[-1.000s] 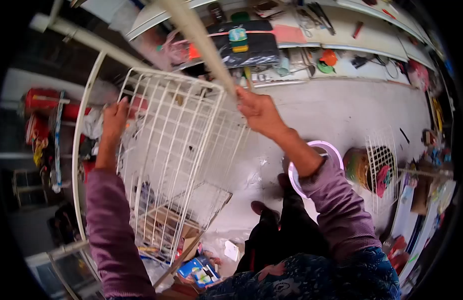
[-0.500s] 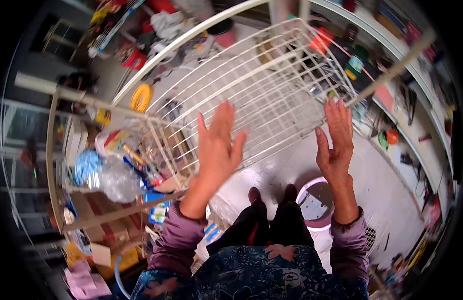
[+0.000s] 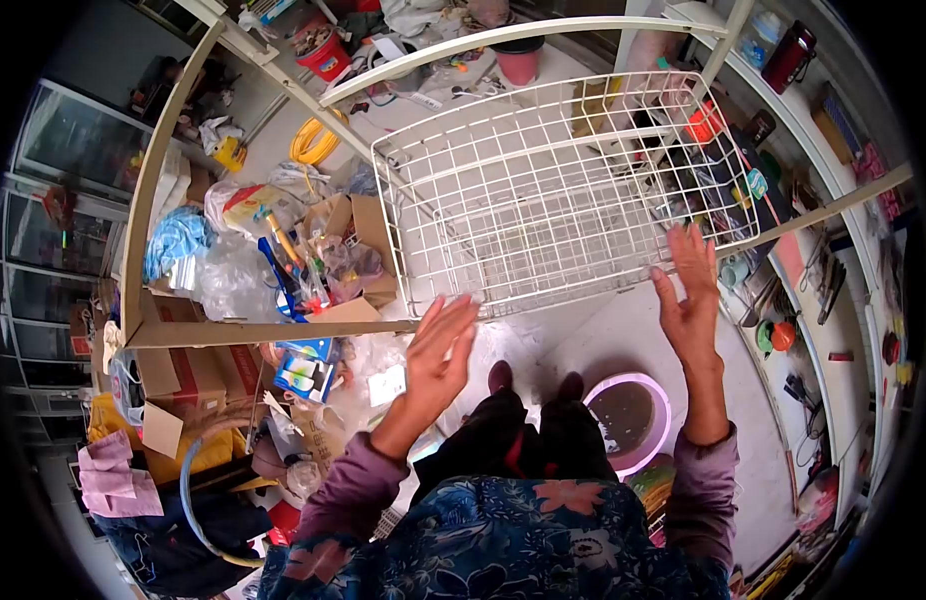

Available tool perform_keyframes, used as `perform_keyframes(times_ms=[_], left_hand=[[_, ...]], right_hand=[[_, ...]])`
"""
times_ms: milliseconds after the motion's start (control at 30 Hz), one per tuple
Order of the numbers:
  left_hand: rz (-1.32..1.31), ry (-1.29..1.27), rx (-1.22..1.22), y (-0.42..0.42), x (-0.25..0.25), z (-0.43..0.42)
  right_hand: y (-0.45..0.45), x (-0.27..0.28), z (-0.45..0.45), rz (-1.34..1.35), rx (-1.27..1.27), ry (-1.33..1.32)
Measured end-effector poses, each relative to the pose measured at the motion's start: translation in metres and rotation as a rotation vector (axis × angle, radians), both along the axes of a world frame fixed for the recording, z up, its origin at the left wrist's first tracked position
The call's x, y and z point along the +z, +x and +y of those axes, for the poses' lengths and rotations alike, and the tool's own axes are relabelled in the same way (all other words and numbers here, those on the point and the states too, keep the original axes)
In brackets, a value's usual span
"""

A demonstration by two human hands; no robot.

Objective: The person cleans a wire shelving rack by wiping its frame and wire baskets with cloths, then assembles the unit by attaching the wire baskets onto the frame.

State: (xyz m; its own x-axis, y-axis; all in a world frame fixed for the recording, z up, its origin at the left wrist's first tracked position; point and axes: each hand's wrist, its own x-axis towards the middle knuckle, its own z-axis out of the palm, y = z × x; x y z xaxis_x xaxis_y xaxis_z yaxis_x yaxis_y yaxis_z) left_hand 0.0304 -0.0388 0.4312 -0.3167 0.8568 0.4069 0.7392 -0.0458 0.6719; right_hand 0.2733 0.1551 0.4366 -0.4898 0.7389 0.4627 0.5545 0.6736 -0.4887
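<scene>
Right hand (image 3: 689, 300) had left the rack bar (image 3: 838, 206), open like the left hand (image 3: 438, 362) near the wire basket (image 3: 568, 205), best steadied evenly.

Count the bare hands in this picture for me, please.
2. The left hand is by the near left corner of the white wire basket; the right hand is at its near edge, toward the right end. No others show.
</scene>
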Motion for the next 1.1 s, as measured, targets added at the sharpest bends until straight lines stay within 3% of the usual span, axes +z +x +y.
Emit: perform_keyframes(times_ms=[133,200,233,333,467,533,767,967,1100], left_hand=[[-0.24,0.035,0.227,-0.003,-0.009,-0.039],[-0.694,0.081,0.494,-0.012,-0.01,-0.051],[-0.588,0.062,0.505,-0.019,-0.01,-0.053],[-0.739,0.238,0.481,-0.045,-0.017,-0.063],[-0.918,0.204,0.468,-0.089,-0.012,-0.062],[-0.928,-0.07,0.438,-0.108,-0.009,-0.045],[-0.947,-0.545,0.247,-0.126,-0.016,-0.002],[-1.06,-0.544,0.248,-0.114,-0.004,0.001],[-0.946,-0.52,0.245,-0.109,0.0,0.003]], right_hand=[[0.001,0.042,-0.019,0.411,-0.13,-0.186],[0.002,0.07,-0.028,0.565,-0.113,-0.202],[0.004,0.088,-0.032,0.614,-0.095,-0.203],[0.016,0.135,-0.041,0.569,0.145,-0.027],[0.016,0.18,-0.055,0.536,0.561,0.033],[0.009,0.187,-0.061,0.51,0.653,0.036],[-0.003,0.182,-0.066,0.476,0.681,0.01],[-0.016,0.168,-0.062,0.487,0.633,-0.037],[-0.022,0.151,-0.063,0.486,0.603,-0.046]])
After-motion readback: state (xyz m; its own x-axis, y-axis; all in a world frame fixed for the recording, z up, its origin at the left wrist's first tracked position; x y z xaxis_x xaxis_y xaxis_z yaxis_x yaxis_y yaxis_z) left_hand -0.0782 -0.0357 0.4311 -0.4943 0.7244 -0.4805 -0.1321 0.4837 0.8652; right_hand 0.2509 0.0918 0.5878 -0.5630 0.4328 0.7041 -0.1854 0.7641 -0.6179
